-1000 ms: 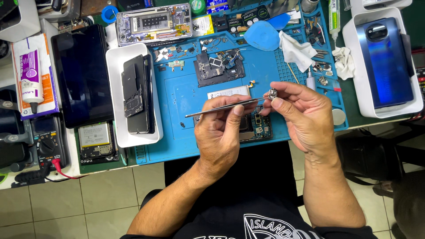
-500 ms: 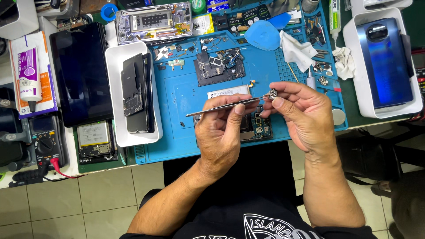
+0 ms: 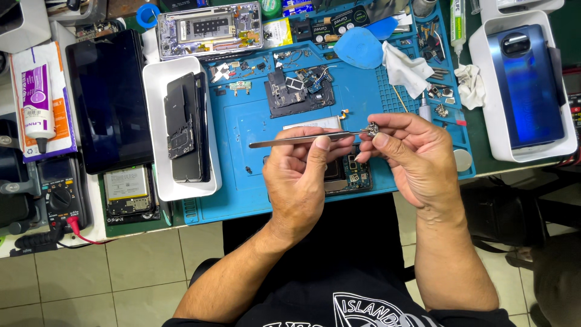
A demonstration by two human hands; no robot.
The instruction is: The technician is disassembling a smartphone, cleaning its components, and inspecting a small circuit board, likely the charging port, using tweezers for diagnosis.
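Observation:
My left hand (image 3: 299,172) grips metal tweezers (image 3: 296,140) that lie level, tips pointing right. My right hand (image 3: 414,157) pinches a small metal component (image 3: 373,128) between thumb and forefinger, and the tweezer tips touch it. Both hands hover over a blue work mat (image 3: 254,124). Beneath them lies a circuit board (image 3: 348,175), partly hidden by my fingers. A strip of white paper (image 3: 311,123) sits just behind the tweezers.
A white tray (image 3: 154,127) holds a dismantled phone (image 3: 184,130). A dark tablet (image 3: 109,100) lies left of it, with a glue tube (image 3: 37,100) and multimeter (image 3: 57,191). Another white tray (image 3: 484,72) with a blue phone (image 3: 526,85) sits right. Phone frame (image 3: 209,27), loose parts, cloth (image 3: 407,69) at back.
Both hands and the tweezers have barely shifted; the tweezer tips stay at the small component in my right fingers.

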